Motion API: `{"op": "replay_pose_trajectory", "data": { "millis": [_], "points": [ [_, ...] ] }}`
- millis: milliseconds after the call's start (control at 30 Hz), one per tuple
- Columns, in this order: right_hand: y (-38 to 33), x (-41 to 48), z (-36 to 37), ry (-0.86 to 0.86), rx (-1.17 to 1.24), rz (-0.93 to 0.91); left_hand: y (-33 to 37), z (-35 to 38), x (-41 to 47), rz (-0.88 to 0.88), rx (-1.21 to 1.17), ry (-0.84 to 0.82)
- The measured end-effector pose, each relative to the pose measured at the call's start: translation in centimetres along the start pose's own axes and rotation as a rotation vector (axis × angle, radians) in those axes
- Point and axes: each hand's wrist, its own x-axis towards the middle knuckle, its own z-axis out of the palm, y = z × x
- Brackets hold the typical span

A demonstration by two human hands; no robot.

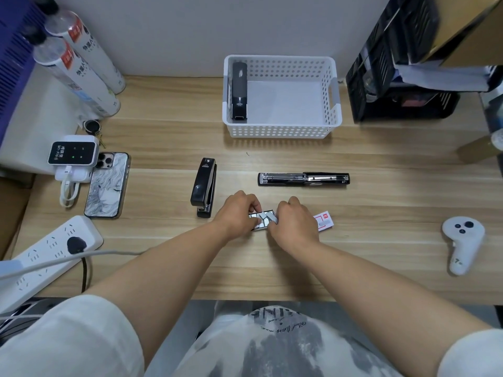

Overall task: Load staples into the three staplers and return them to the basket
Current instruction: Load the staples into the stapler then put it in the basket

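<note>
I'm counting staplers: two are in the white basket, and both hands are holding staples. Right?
No: the head view shows only one black stapler in the white basket. The closed stapler and the opened stapler lie on the desk. The left hand and right hand are indeed holding staples.

Both bare forearms reach out over the surface, the left coming in from 7 o'clock and the right from 5 o'clock, closing into a narrow V. The left hand (239, 213) and right hand (295, 223) meet knuckles-up, backs toward the camera, almost touching. The fingers of both curl inward and pinch the staples (263, 219) between them, the left hand at the 9 o'clock end, the right at 3 o'clock. Both wrists are straight.
</note>
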Motion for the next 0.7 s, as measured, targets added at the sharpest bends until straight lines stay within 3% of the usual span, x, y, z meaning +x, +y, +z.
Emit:
{"op": "replay_pose_trajectory", "data": {
  "millis": [567, 633, 700],
  "points": [
    [2.2, -0.4, -1.9, 0.026, 0.057, -0.122, 1.1, -1.1, -0.7, -0.040, -0.019, -0.050],
    [2.3, -0.4, -2.6, 0.062, 0.097, -0.139, 1.8, -1.6, -0.9, -0.047, -0.099, -0.004],
    [2.3, -0.3, -3.5, 0.097, 0.144, -0.157, 2.8, -2.2, -0.9, -0.086, -0.337, 0.019]
  ]
}}
